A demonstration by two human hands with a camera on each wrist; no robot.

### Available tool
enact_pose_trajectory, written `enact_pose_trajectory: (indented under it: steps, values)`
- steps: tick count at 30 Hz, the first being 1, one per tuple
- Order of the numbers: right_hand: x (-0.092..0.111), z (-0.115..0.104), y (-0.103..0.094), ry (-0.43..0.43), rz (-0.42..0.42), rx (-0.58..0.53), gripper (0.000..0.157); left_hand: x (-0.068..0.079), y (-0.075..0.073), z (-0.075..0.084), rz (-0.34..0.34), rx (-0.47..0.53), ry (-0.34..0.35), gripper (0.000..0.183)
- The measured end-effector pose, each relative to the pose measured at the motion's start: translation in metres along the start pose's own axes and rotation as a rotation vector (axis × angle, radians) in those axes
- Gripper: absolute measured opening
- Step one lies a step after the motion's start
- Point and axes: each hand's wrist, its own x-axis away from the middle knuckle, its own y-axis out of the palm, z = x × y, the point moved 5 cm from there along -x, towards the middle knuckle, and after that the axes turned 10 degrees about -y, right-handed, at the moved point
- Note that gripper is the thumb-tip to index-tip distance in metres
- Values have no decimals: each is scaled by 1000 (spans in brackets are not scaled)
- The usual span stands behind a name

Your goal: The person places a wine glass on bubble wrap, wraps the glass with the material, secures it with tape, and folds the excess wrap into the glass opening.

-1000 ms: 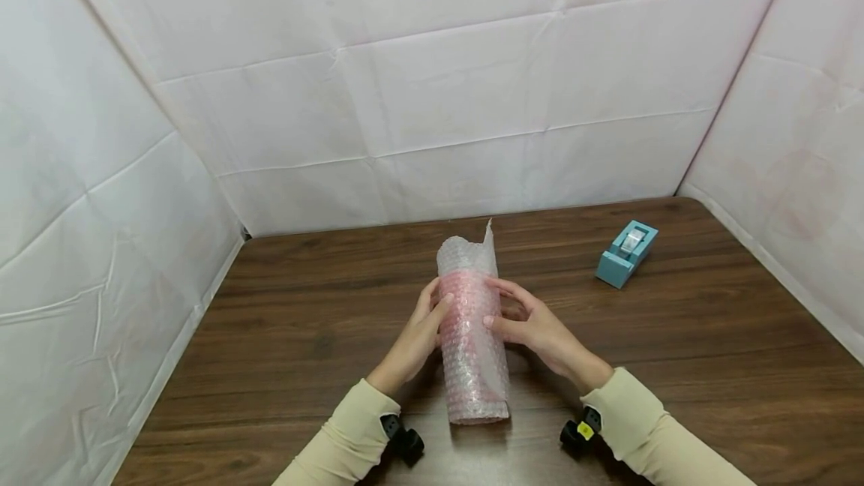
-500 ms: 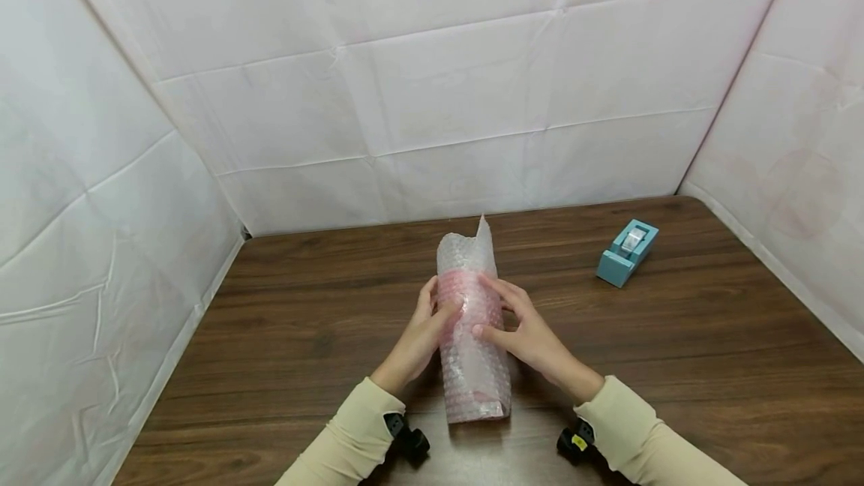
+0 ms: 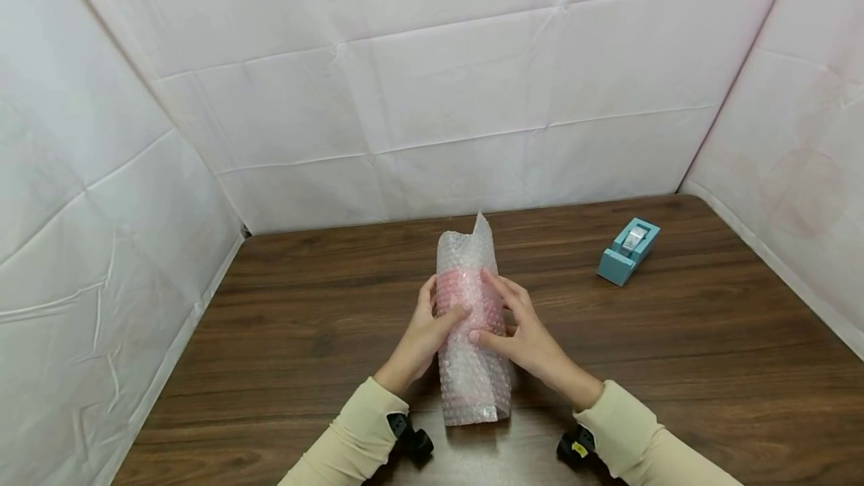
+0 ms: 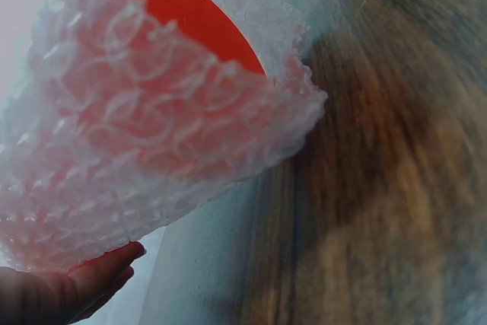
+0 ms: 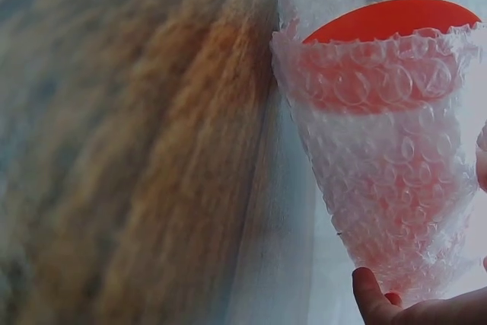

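Observation:
A roll of bubble wrap (image 3: 469,388) lies lengthwise on the brown table in the head view. Through the wrap shows something pinkish. In the left wrist view a smooth red, round-edged thing (image 4: 190,17) is visible inside its open near end; the rest of it is covered. My left hand (image 3: 421,340) grips the roll's left side, thumb over the top. From the right, my right hand (image 3: 536,343) holds it with thumb and fingertips on the upper surface. Both palms' undersides and some fingertips are hidden. A pointed flap of wrap sticks up at the far end.
A blue tape dispenser (image 3: 628,252) holding a clear roll of tape stands at the table's back right. White sheet walls (image 3: 432,96) rise behind and on both sides. The wooden table (image 3: 304,366) extends left and right of the roll.
The roll has turned slightly, its far flap moving left. My left thumb has shifted right over the top, and my right thumb has moved left and slightly nearer.

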Motion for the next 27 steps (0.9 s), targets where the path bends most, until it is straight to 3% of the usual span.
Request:
enact_pose_trajectory:
  steps: [8,17,27]
  values:
    - [1,4,-2,97,-4,-40,81,0,-1,-2,20,3,-10,87]
    - [-1,8,-5,145,45,-182,69,-1,-1,-4,21,8,-26,88]
    - [-3,17,-33,200,107,-84,64,-1,-2,-5,30,-8,-31,87]
